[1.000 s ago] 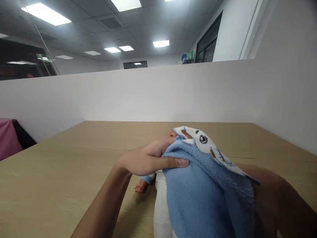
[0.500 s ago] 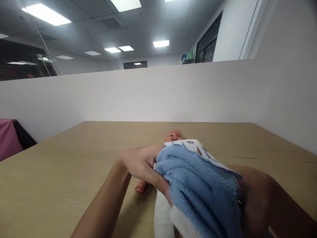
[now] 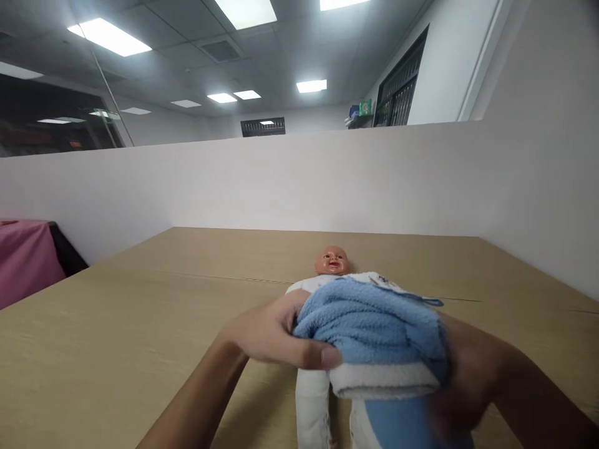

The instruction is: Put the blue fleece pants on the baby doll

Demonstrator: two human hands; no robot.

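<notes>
A baby doll (image 3: 332,259) lies on its back on the wooden table (image 3: 116,324), head pointing away from me, its white legs toward me. A bunched blue fleece garment (image 3: 369,324) with a white hem covers the doll's body. My left hand (image 3: 271,333) grips the garment's left side, thumb stretched along its lower edge. My right hand (image 3: 468,374) holds the garment's right side; its fingers are blurred and partly hidden under the cloth.
White partition walls (image 3: 299,181) close the table at the back and on the right. A pink cloth (image 3: 23,259) lies over something at the far left edge. Bare tabletop stretches to the left of the doll.
The blue garment has been pulled down from over the doll's head to its torso, so the face now shows. Both hands moved toward me with the cloth.
</notes>
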